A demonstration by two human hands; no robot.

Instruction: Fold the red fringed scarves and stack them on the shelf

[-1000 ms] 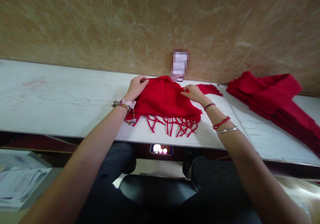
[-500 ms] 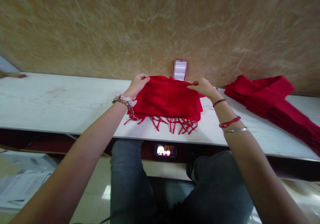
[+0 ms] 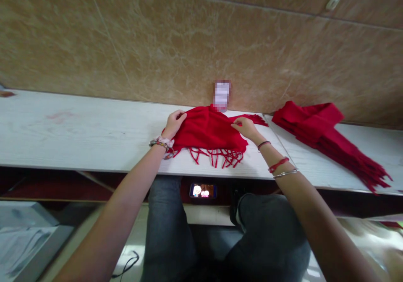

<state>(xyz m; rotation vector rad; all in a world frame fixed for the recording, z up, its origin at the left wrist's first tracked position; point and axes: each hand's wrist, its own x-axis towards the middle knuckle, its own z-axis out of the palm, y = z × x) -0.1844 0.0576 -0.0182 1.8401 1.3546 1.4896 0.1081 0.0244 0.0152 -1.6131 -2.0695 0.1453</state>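
A red fringed scarf [image 3: 209, 129] lies spread on the white table right in front of me, its tassels pointing toward the front edge. My left hand [image 3: 174, 123] pinches the scarf at its upper left side. At the upper right, my right hand [image 3: 245, 129] has thumb and finger pressed together on the cloth's edge. Another fringed end of red cloth sticks out behind the right hand. Beyond the scarf a phone-like object [image 3: 222, 95], blurred out, leans upright against the wall.
A stack of folded red scarves [image 3: 324, 135] lies on the table [image 3: 78, 135] to the right. On a ledge under the tabletop sits a phone [image 3: 203, 190] with a lit screen. A box with papers [image 3: 28, 240] stands at lower left. The tan wall [image 3: 141, 43] bounds the back.
The scarf's upper edge has come down and its sides have drawn inward, with both hands lower and closer together. A fringed end now shows behind my right hand. The view has shifted slightly.
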